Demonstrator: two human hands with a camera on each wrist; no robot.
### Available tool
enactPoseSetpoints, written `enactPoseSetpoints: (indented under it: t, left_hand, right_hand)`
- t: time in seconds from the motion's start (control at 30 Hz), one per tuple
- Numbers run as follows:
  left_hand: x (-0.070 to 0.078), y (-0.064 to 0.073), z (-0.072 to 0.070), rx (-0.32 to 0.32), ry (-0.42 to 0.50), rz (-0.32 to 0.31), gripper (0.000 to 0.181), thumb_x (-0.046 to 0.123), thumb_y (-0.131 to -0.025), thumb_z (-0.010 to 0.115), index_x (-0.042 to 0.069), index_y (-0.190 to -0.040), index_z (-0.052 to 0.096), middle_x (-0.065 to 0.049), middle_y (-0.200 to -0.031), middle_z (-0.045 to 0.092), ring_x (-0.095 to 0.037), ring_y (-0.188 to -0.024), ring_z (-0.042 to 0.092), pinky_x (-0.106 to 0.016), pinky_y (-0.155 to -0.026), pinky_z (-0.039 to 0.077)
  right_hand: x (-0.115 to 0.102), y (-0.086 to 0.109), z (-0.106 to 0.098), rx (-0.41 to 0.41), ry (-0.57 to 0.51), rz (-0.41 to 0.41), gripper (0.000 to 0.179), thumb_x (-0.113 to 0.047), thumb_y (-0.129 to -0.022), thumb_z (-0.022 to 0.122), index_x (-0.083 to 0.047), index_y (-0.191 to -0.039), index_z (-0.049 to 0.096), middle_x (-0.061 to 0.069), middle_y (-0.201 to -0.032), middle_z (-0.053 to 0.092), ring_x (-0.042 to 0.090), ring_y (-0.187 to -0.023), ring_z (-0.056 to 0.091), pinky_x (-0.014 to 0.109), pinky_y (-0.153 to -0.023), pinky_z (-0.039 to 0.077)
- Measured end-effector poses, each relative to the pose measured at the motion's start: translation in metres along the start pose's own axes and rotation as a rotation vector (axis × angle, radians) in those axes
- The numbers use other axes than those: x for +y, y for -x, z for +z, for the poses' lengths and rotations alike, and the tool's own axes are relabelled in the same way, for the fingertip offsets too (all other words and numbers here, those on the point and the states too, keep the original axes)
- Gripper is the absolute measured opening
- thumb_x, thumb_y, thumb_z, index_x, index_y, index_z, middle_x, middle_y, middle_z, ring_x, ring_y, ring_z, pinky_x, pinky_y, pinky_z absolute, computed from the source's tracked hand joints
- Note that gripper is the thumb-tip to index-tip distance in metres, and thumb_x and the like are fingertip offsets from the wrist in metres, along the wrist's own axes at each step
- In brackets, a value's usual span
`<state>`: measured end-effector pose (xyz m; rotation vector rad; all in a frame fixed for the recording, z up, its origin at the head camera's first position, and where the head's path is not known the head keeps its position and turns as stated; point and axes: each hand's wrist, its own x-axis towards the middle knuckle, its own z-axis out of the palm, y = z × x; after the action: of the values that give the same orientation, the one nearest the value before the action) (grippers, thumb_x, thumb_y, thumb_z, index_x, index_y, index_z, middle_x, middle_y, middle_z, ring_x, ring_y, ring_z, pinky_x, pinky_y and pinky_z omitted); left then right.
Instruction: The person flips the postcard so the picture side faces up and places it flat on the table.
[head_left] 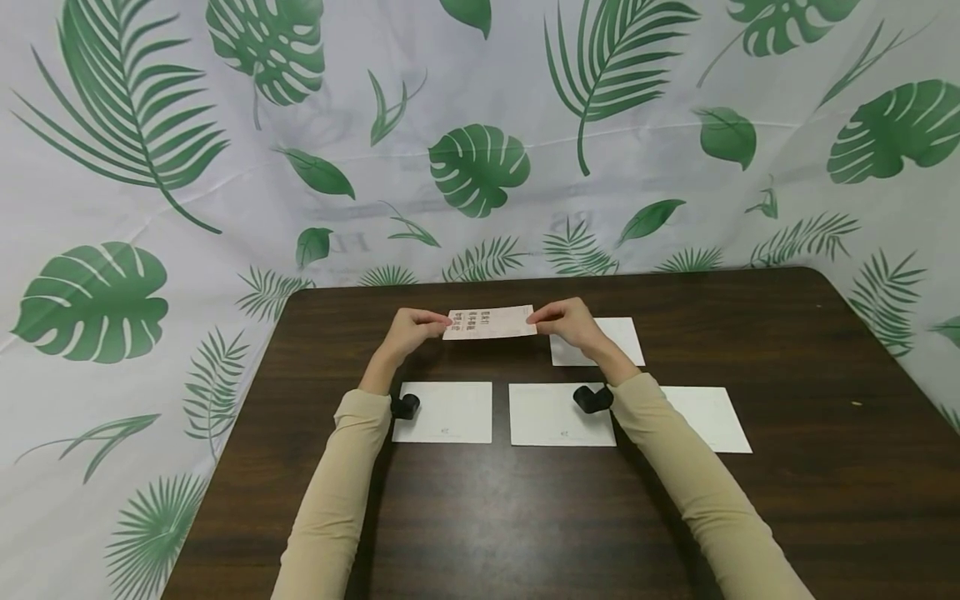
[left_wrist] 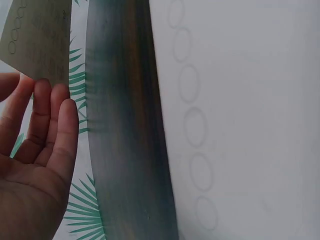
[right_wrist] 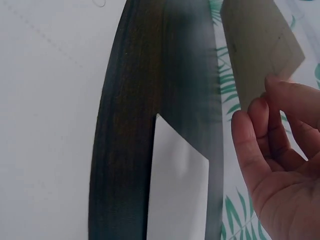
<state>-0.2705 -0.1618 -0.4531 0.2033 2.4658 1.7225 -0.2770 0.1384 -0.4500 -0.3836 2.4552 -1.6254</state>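
Nearest are the person's two tan sleeves (head_left: 322, 508), each with a small black device (head_left: 406, 407) at the wrist, reaching across a dark wood-grained table (head_left: 495, 525). Under and between the forearms lies a row of three white cards: the left one (head_left: 446, 417), the middle one (head_left: 551, 417) and the right one (head_left: 712, 421), the last two partly hidden by the right arm and its device.

Beyond the row, the left hand (head_left: 408, 331) and right hand (head_left: 573, 325) hold a pink card (head_left: 498, 322) above the table, one at each end. On both hands the thumb and fingers pinch the card's edge, the other fingers gently bent. The card is a flat, pale pink rectangle; its upper face bears dark reddish characters toward the left and middle, while the right portion is plainer. Its shaded underside shows a line of small outlined circles along one edge. Behind the right hand lies another white card (head_left: 622, 337), partly covered. Farthest hangs a white cloth (head_left: 375, 42) printed with green leaves.
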Motion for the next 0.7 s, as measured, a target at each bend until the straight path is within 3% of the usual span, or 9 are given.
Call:
enactPoseSetpoints:
  t: [0.33,0.4,0.53,0.7]
  left_hand:
    - [-0.005,0.001,0.001,-0.026,-0.069,-0.061,0.020,0.004,-0.083,0.068,-0.006,-0.101,0.069,-0.019,-0.103,0.067,-0.016,-0.082,0.062,-0.029,-0.076,0.050]
    - [-0.006,0.001,0.001,-0.032,-0.069,-0.080,0.020,0.004,-0.084,0.068,-0.006,-0.101,0.069,-0.019,-0.101,0.067,-0.015,-0.078,0.062,-0.031,-0.076,0.052]
    - [-0.006,0.002,0.002,-0.056,-0.087,-0.086,0.020,0.003,-0.084,0.067,-0.006,-0.101,0.069,-0.019,-0.099,0.067,-0.015,-0.074,0.063,-0.033,-0.074,0.053]
    - [-0.008,0.001,0.004,-0.066,-0.119,-0.085,0.018,0.002,-0.084,0.067,-0.006,-0.100,0.069,-0.019,-0.096,0.067,-0.018,-0.073,0.064,-0.032,-0.071,0.054]
  right_hand:
    - [0.000,0.002,0.002,-0.092,0.039,0.043,0.020,-0.001,-0.087,0.062,0.007,-0.105,0.068,0.022,-0.108,0.064,0.024,-0.092,0.061,0.032,-0.079,0.050]
    - [-0.010,0.007,0.002,-0.109,0.039,0.054,0.022,0.000,-0.088,0.060,0.009,-0.107,0.066,0.025,-0.110,0.063,0.029,-0.094,0.061,0.035,-0.081,0.050]
    - [-0.009,0.006,0.004,-0.128,0.041,0.094,0.025,-0.002,-0.089,0.060,0.011,-0.110,0.064,0.027,-0.111,0.061,0.036,-0.096,0.062,0.041,-0.084,0.050]
    - [0.000,-0.001,0.007,-0.108,0.054,0.137,0.025,-0.005,-0.086,0.066,0.007,-0.108,0.066,0.022,-0.106,0.065,0.029,-0.088,0.065,0.035,-0.077,0.053]
